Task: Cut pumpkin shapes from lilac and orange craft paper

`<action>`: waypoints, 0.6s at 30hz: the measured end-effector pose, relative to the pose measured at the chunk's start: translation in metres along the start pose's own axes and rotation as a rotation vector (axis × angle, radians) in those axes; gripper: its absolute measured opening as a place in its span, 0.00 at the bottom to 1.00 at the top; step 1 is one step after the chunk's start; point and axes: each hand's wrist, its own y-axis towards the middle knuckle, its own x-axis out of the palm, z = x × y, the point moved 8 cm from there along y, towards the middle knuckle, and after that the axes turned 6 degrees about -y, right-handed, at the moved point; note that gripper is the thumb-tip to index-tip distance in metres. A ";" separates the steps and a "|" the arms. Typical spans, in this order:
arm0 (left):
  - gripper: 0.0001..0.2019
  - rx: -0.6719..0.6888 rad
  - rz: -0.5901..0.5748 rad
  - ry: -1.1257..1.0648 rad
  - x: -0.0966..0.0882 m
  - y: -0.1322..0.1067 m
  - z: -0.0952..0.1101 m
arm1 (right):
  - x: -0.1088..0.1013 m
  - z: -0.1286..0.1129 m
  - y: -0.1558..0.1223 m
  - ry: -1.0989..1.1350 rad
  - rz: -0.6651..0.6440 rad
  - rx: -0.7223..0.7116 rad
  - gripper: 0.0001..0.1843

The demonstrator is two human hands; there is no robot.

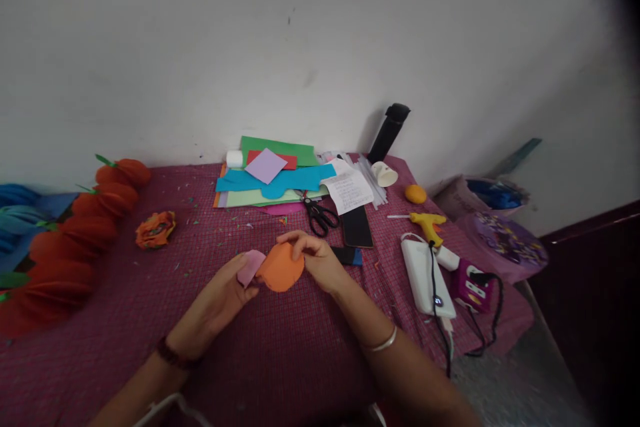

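My left hand [220, 297] pinches a small pink paper piece [251, 266] between thumb and fingers. My right hand [315, 259] grips the upper right edge of an orange paper circle [280, 268], its fingers curled over the rim. The pink piece touches the circle's left edge. Both papers are held just above the maroon checked tablecloth [280, 353], in the middle of the table.
Behind the hands lie black scissors [320, 215], a dark phone [357, 226], a written note [349, 191] and a stack of coloured paper sheets [273, 177]. A yellow glue gun [426, 223], white power bank [425, 267] and cables sit right. Orange paper pumpkins [75, 233] line the left.
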 end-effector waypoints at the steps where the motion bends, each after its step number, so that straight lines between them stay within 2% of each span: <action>1: 0.09 -0.008 0.000 0.011 0.003 0.001 -0.003 | -0.002 0.000 0.000 -0.016 0.015 0.005 0.12; 7: 0.10 0.087 -0.076 0.023 0.015 0.005 -0.003 | -0.005 0.005 0.002 -0.036 0.070 0.068 0.08; 9: 0.12 0.125 -0.066 0.014 0.014 0.004 -0.001 | -0.008 0.010 0.001 0.068 0.152 0.109 0.03; 12: 0.13 0.209 0.003 -0.007 0.009 0.002 0.007 | -0.012 0.029 -0.003 0.328 0.267 0.257 0.12; 15: 0.15 0.257 0.060 -0.056 0.002 0.002 0.013 | -0.002 0.041 -0.005 0.474 0.200 0.364 0.18; 18: 0.16 0.250 0.087 -0.109 -0.004 0.005 0.012 | 0.009 0.040 -0.006 0.431 0.097 0.347 0.24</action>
